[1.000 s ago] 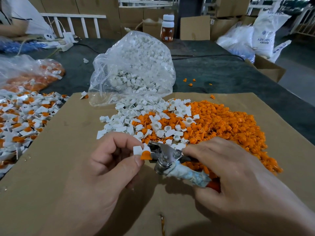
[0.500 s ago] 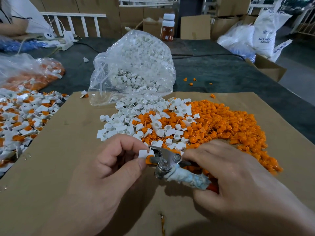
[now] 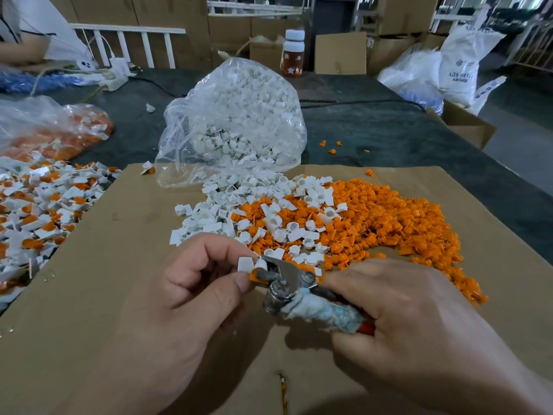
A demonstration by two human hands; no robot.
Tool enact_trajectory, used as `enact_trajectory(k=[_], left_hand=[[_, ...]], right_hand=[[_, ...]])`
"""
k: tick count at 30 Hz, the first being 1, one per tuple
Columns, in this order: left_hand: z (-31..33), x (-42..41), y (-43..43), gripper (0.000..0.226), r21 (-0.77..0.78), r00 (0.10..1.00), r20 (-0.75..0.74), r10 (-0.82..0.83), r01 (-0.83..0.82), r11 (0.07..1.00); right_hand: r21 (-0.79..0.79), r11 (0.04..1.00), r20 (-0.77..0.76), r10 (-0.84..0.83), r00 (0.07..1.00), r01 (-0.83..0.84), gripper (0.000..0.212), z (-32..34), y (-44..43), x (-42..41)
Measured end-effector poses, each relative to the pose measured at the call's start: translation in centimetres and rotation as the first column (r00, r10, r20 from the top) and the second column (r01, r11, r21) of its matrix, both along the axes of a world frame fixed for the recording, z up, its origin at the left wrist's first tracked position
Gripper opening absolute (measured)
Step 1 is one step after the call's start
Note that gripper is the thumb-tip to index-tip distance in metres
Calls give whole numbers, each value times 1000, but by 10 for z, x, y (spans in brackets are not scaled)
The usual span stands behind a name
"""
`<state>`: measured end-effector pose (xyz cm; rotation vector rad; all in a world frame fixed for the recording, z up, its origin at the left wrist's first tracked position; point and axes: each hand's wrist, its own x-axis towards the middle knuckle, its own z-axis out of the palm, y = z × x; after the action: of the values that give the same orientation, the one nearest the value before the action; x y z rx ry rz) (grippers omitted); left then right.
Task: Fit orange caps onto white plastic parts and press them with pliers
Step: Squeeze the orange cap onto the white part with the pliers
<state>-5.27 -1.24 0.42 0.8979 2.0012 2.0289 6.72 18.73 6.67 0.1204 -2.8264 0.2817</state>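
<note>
While one white plastic part (image 3: 246, 264) is pinched between the thumb and forefinger of the left hand (image 3: 191, 295), one orange cap (image 3: 253, 277) is seen seated under it, right at the thumb tip. One pair of pliers (image 3: 287, 283) is held in from the right side, and its metal jaws are set on the capped piece just past the left fingertips. The cloth-wrapped handles are gripped by the right hand (image 3: 398, 319), with its fingers curled tight round them.

Beyond the knuckles, two loose heaps are spread on the cardboard sheet (image 3: 119, 265): white parts (image 3: 209, 214) ahead of the left fingers and orange caps (image 3: 404, 223) ahead of the right, far too many to be counted. Further out past the fingertips, one clear bag (image 3: 233, 121) of white parts is slumped. Out to the left of the left hand, one heap of capped pieces (image 3: 45, 199) and a second bag (image 3: 51, 130) are seen. Four stray orange caps (image 3: 332, 151) are counted on the dark table (image 3: 389, 136).
</note>
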Motion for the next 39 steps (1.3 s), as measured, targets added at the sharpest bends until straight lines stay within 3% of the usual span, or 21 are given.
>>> enact_trajectory(k=[5, 7, 10, 15, 18, 20, 24, 26, 29, 33, 36, 39], left_hand=[[7, 2, 2, 23, -25, 992, 0, 125, -125, 992], [10, 0, 2, 22, -18, 982, 86, 166, -165, 986], [14, 5, 6, 25, -105, 969, 224, 107, -85, 991], [14, 17, 14, 6, -163, 931, 363, 47, 13, 987], [17, 21, 17, 21, -186, 928, 365, 72, -3, 982], [20, 23, 17, 20, -206, 933, 347, 94, -22, 978], [22, 28, 20, 21, -237, 957, 270, 104, -39, 971], [23, 32, 23, 20, -221, 976, 202, 83, -37, 975], [25, 36, 26, 4, -111, 974, 219, 50, -26, 993], [26, 32, 25, 8, -95, 977, 215, 20, 0, 996], [34, 34, 27, 18, -70, 956, 291, -37, 60, 996], [42, 37, 30, 9, -31, 939, 332, -87, 103, 994]], right_hand=[[-23, 999, 9, -23, 1000, 24, 35, -7, 3, -1], [-7, 998, -16, -67, 998, 67, 39, -10, 8, -3], [87, 983, -9, -163, 987, 164, 55, -15, 14, -7], [218, 954, 132, -239, 962, 208, 68, -19, 17, -14], [181, 962, 196, -241, 951, 206, 70, -17, 15, -15], [128, 974, 153, -204, 967, 186, 66, -15, 12, -13], [8, 1000, -39, -13, 999, 13, 32, -12, -10, -13], [30, 998, -45, 50, 998, -48, 25, -14, -17, -15], [-7, 999, -43, 52, 998, -53, 15, -14, -15, -14], [-70, 994, -35, 81, 996, -83, 20, -15, -15, -12], [-58, 994, -26, 91, 995, -93, 21, -12, -17, -11], [-124, 988, -32, 92, 995, -95, 27, -7, -20, -10]])
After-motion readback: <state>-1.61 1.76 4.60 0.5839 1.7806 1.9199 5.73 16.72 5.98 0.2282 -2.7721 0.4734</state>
